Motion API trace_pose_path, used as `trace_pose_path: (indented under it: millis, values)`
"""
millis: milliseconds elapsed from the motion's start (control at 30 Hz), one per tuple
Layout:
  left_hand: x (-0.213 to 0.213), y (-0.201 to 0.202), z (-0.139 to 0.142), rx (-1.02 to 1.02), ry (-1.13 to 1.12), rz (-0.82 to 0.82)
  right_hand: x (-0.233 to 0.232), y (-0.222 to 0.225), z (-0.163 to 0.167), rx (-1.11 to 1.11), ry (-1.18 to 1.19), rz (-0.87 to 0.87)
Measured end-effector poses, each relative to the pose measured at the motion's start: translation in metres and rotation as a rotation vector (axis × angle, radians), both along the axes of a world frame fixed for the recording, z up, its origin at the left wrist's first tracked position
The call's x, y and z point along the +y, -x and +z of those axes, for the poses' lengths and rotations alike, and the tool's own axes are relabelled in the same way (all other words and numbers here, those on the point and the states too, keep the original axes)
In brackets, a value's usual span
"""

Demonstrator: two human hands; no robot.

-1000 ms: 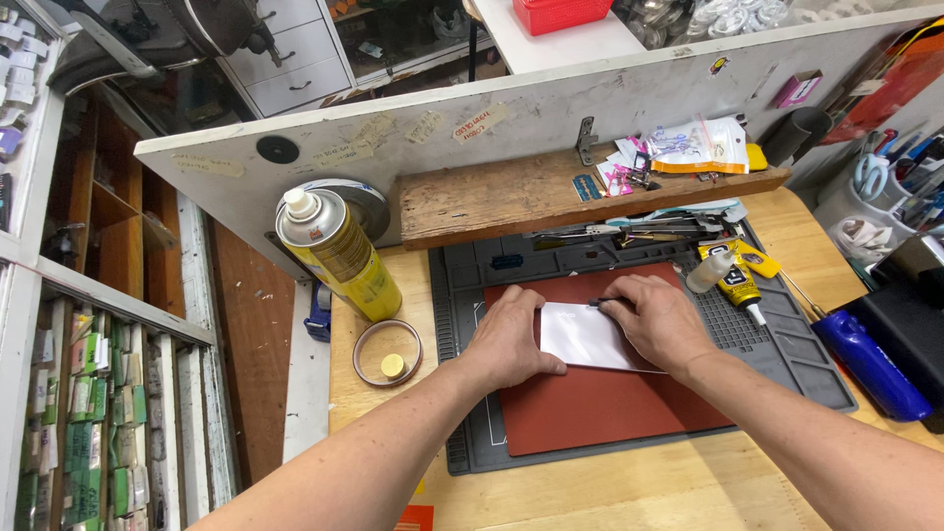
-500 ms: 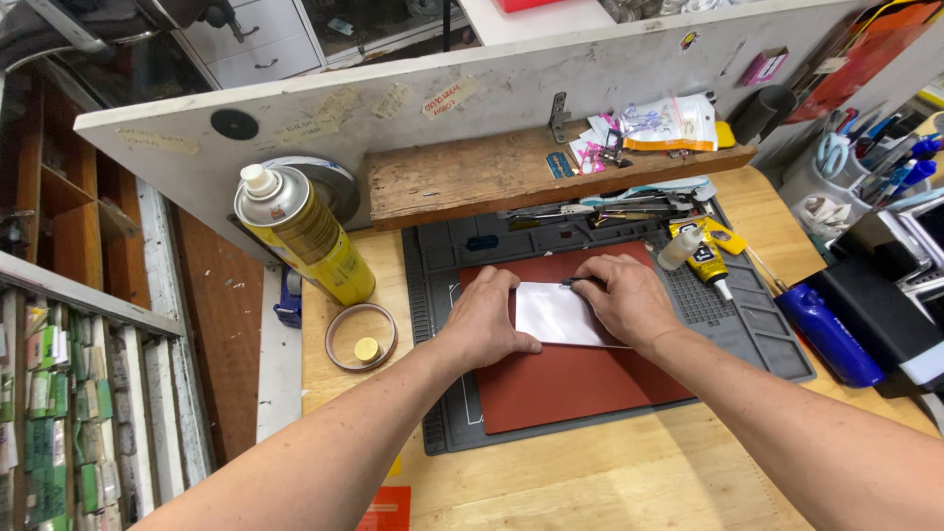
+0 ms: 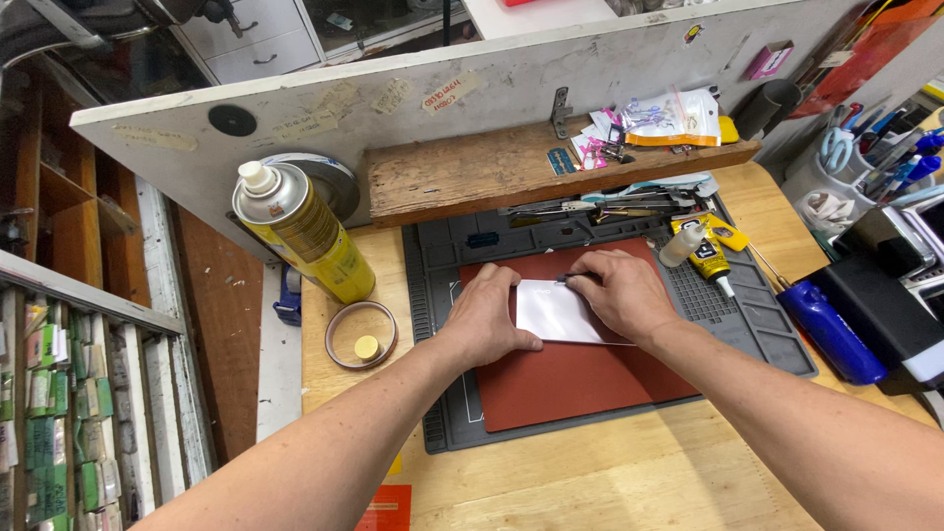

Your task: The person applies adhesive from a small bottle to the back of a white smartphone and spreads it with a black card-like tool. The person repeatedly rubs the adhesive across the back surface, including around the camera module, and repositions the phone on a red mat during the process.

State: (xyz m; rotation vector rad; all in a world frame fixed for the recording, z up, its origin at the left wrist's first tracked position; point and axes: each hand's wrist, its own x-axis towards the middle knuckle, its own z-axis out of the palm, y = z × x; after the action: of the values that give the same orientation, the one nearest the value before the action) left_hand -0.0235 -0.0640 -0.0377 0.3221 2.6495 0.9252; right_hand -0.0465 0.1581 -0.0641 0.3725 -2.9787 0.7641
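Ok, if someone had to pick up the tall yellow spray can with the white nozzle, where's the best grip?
Probably around the middle of the tall yellow spray can, coming from its right, the workbench side. It stands upright, its round body bare there; a white panel blocks the back, and the small nozzle offers little hold.

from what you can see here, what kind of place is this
Probably a small repair or hobby workbench. A grey work mat with a red pad covers the wooden bench, tweezers and hand tools lie at its top edge, and a yellow spray can stands beside it.
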Motion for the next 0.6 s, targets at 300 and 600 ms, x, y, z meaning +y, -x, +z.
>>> trace_pose_path:
  millis: [300, 600]
  values:
    - [0.0, -0.002, 0.003, -0.018, 0.013, 0.009, -0.012, 0.0, -0.007, 0.047, 0.044, 0.001]
    - [-0.001, 0.0, -0.001, -0.011, 0.002, 0.011, -0.022, 0.012, -0.002, -0.064, 0.049, 0.01]
